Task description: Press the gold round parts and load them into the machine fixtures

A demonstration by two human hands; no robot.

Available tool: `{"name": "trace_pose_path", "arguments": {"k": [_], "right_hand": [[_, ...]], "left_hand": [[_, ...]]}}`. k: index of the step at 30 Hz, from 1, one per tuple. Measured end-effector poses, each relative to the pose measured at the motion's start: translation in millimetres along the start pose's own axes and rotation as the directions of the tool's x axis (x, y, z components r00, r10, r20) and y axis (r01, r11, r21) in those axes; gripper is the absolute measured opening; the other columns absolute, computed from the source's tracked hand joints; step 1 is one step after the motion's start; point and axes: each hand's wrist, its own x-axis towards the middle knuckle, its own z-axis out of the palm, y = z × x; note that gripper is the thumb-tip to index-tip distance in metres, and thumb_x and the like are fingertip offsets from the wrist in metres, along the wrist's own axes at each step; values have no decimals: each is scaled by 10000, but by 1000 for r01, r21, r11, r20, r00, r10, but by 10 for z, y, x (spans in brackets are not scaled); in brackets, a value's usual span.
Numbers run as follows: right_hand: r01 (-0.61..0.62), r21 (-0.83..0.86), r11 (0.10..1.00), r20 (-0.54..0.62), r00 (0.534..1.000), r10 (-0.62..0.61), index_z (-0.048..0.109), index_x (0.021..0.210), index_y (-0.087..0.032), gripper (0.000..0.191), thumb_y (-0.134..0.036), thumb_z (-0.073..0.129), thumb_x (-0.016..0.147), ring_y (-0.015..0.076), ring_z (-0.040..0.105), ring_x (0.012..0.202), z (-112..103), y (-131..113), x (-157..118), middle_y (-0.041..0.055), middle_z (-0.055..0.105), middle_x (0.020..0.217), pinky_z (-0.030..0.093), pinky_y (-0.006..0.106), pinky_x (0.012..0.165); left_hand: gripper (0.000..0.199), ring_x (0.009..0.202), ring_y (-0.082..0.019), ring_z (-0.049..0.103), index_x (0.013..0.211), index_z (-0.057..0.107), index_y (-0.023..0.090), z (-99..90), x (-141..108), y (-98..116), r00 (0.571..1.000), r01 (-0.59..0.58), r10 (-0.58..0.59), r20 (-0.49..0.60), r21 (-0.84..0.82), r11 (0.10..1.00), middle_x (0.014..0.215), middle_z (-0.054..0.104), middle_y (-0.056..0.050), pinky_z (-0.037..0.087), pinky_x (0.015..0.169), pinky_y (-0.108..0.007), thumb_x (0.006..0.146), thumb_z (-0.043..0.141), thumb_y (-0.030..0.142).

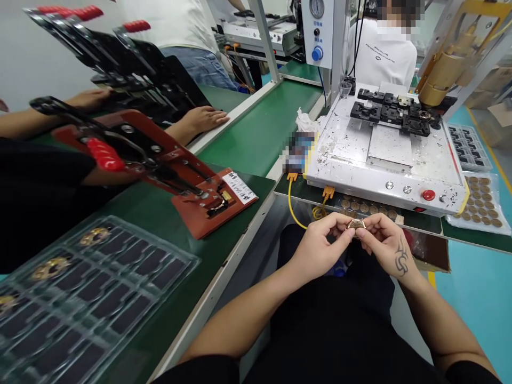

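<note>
Spanning the gap between two bare hands, a small round metal piece [356, 224] with a shiny, gold-toned rim is held above the lap, near the front edge of the green bench [472, 236]. One side of it is pinched between the thumb and fingers of the left hand [320, 242], and the opposite side is gripped likewise by the right hand [386, 242]; the finer detail of the piece is partly covered by the fingertips. Beyond the hands, a white machine [348, 162] is set on the bench, with a red button [429, 195] fitted to its front and black fixtures [384, 109] mounted on top. Round brown discs [364, 207] are partly seen below its front edge, and more are laid in rows to its right. On a second green table [244, 226] at the left, a clear plastic tray [160, 304] is placed, with gold-coloured rings [51, 268] held in some compartments. Behind it, a reddish-brown clamp [192, 218] is seen with its red handle [104, 154] raised, and a co-worker's hand [202, 121] is rested farther back.
</note>
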Motion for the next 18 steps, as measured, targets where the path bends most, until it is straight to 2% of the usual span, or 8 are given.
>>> {"name": "trace_pose_path", "arguments": {"k": [1,3,5,9,12,14,16,18], "right_hand": [[41,-34,999,26,999,-40,696,1132,-242,261,-429,807,988,140,650,676,-25,11,19,11,712,862,557,263,581],[178,-147,973,105,981,-164,648,1361,-277,414,-361,808,989,163,685,765,-82,11,63,42,730,1020,603,297,645],[357,-298,885,221,928,-300,607,1474,-306,493,-299,774,1010,178,696,823,-132,-20,113,79,722,1166,630,334,707],[605,-437,665,380,795,-473,624,1490,-305,466,-216,715,1042,219,738,949,-151,-113,226,110,723,1278,649,371,831],[671,-423,609,403,741,-537,615,1496,-291,498,-204,735,1021,230,748,965,-98,-139,358,110,732,1259,649,373,838],[681,-403,611,398,732,-554,645,1434,-279,452,-212,752,1000,215,733,893,-36,-133,474,94,737,1181,638,364,791],[683,-373,628,393,730,-559,667,1359,-267,397,-219,768,978,188,700,794,44,-122,593,60,728,1057,622,351,743],[680,-337,651,387,731,-562,672,1316,-261,373,-228,779,960,172,674,735,134,-123,693,29,708,959,611,342,715]], "left_hand": [[171,853,-187,717,1082,763,173,-10,12,-10,1000,11,-11,-4,-2,1000,951,780,-60,575,797,-300,992,719,312],[166,831,-181,706,1073,749,172,-28,32,-29,999,35,-35,-15,-4,999,928,769,-53,566,774,-293,987,718,311],[165,809,-177,697,1071,737,169,-47,36,-35,998,54,-54,-24,7,999,906,755,-47,562,757,-292,992,703,310],[192,801,-177,705,1107,731,167,-141,0,41,1000,21,-21,0,59,998,944,773,-57,563,741,-294,1015,686,330],[306,908,-208,747,1203,742,183,-381,-12,204,991,-92,74,107,176,980,1079,806,-93,590,802,-319,1025,722,432],[353,984,-223,755,1218,751,199,-671,-6,366,974,-225,211,79,313,923,1150,808,-107,599,865,-343,1021,736,493],[329,990,-218,742,1120,763,204,-1053,4,548,906,-339,419,-57,495,800,1112,808,-101,588,904,-362,1044,698,518],[370,925,-213,713,952,745,207,-1477,14,710,781,-351,601,-167,679,645,974,787,-86,566,911,-384,1077,623,534]]}}
